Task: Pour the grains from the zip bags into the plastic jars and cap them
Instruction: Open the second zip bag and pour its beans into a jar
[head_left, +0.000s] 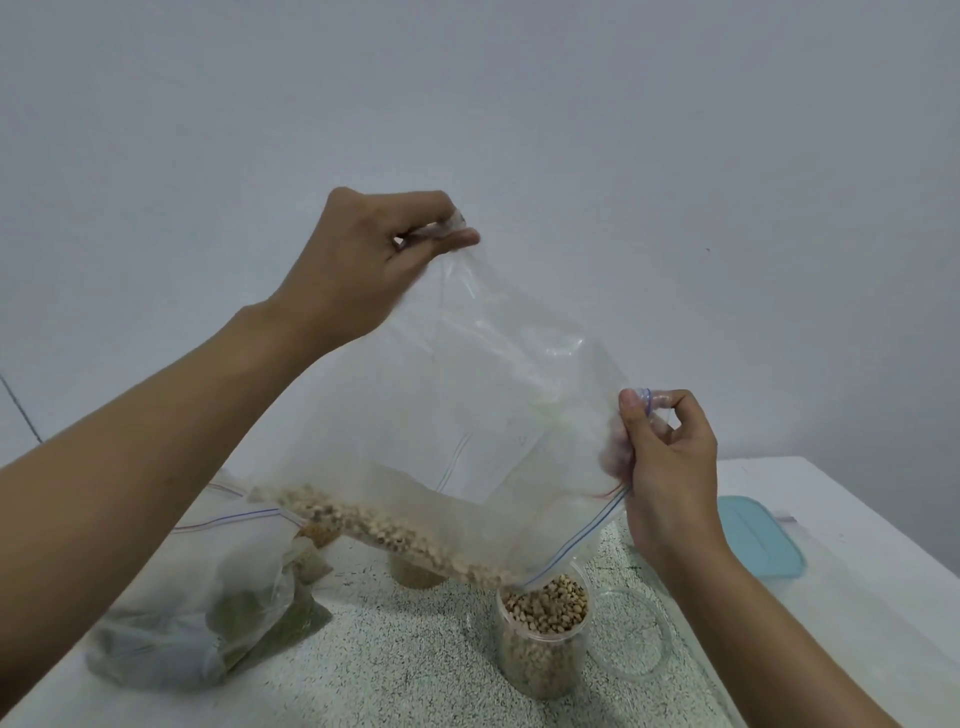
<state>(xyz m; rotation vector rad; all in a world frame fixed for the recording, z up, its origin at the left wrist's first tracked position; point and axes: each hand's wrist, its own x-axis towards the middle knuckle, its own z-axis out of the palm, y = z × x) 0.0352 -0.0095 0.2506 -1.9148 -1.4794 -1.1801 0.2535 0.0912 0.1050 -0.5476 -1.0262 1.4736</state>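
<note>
Bag (493, 415) up in the air over the table (415, 675), tilted, zip mouth down, its lowest corner right at the rim of the open jar (543, 639). Grains (395, 535) lie in a ridge along the bag's low edge, sloping toward that corner; the jar looks nearly full to the top. Handling guess: thin floppy film, slick, no stiffness of its own, weight all in the loose grains, so it sags and swings wherever the load shifts. Best hold is what I have now, I think: one far corner high, one point on the zip strip, which is the thickest and least slippery part. My left hand (363, 260) is raised highest, arm reaching up and forward, wrist bent, fingers (457, 240) and thumb pinched shut on the bag's upper corner. My right hand (670, 467) sits lower and to the right, forearm coming up from the bottom edge, thumb and first finger nipping the zip edge, other fingers loosely curled, keeping the mouth spread. Risk as I see it: jar mouth is narrow, the pour corner is wide, grains could spill onto the table. Near the jar: a clear round rim (639, 634), lid or second container, can't tell. Another jar (415, 574) stands behind the bag, partly hidden. More bags (208, 597) with greenish contents lie left; blue lid (758, 540) far right.
</note>
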